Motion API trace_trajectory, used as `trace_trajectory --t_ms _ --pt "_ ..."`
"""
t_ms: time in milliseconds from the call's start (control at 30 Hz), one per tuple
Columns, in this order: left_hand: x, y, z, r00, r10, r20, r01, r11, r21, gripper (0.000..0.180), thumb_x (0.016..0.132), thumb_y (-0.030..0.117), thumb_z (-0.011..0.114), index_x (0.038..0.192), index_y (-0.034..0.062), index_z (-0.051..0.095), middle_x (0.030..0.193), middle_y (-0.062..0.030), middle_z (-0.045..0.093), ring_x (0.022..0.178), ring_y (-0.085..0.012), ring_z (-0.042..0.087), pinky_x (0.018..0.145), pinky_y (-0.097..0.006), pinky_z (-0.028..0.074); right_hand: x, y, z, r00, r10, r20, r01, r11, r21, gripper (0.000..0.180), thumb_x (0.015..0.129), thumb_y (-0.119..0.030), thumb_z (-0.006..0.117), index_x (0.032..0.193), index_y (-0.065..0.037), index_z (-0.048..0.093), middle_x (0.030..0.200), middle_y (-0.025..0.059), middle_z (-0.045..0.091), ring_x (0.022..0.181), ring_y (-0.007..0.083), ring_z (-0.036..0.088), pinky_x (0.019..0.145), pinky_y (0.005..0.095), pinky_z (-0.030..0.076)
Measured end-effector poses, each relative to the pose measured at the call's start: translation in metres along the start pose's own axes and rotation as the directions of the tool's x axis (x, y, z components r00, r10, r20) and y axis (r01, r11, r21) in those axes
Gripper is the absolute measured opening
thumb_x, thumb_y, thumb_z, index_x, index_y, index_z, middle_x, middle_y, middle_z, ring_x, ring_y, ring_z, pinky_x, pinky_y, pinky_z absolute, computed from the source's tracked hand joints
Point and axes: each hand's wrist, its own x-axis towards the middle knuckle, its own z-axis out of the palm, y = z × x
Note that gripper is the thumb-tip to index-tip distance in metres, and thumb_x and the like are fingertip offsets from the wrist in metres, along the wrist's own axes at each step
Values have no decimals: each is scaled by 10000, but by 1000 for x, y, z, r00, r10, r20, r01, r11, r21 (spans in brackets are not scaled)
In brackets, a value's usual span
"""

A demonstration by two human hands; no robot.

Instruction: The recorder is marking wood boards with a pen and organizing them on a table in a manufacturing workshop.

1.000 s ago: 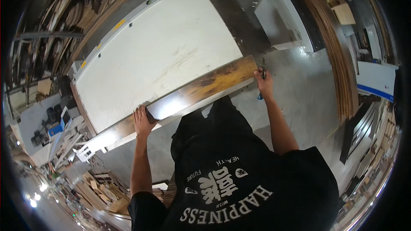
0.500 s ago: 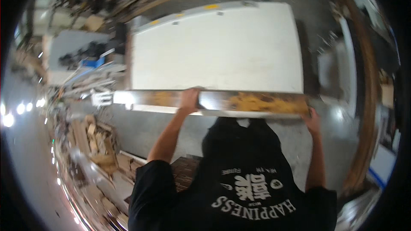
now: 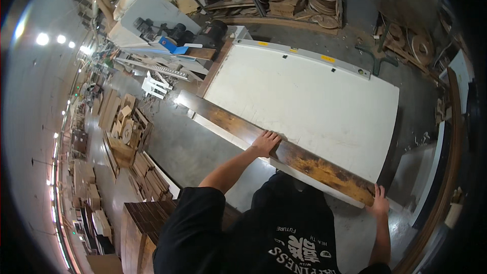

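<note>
Since half a second ago, the dark wooden plank has swung onto a diagonal along the near edge of the white desk in a cluttered woodshop. Its long axis runs upper left to lower right. Left hand lies flat on top, open; right hand grips its right end.
</note>
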Motion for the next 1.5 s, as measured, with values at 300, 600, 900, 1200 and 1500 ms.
trace_trajectory --t_ms 300,600,900,1200,1500 --pt "-1 -7 6 997 36 -66 -37 999 -18 963 600 301 922 1422 105 460 1340 -119 551 1316 -320 515 1147 -458 374 0 -1 -1 999 -30 -31 30 999 9 1240 640 -256 954 1645 -205 230 1605 140 331 1142 416 681 940 537 583" --pt "-1 -4 1 983 79 -164 -97 990 -103 932 581 324 919 1356 48 481 1296 -143 565 1287 -330 535 1134 -447 387 1 -6 1 998 0 -55 1 999 32 1232 637 -265 950 1639 -171 240 1610 129 318 1162 398 674 933 519 587" --pt "4 -12 0 985 127 -120 -138 986 -95 907 561 342 946 1304 56 513 1271 -144 568 1265 -333 545 1141 -441 399 0 -6 4 997 58 -42 -58 998 -13 1308 590 -288 977 1660 -223 227 1658 157 333 1323 385 590 1000 507 558" --pt "-23 -66 23 984 94 -150 -116 983 -145 1229 571 459 964 1570 87 352 1480 -176 497 1454 -412 412 1279 -529 231 10 25 70 815 555 166 -368 275 888 658 862 -333 882 1307 19 548 1119 151 649 672 238 649 506 352 569" --pt "-26 -94 32 968 64 -243 -98 987 -131 936 576 337 924 1368 74 501 1258 -140 575 1242 -339 544 1151 -495 361 14 -9 68 698 703 135 -379 203 903 425 960 -250 766 1271 -17 593 1078 131 678 548 213 582 439 333 542"
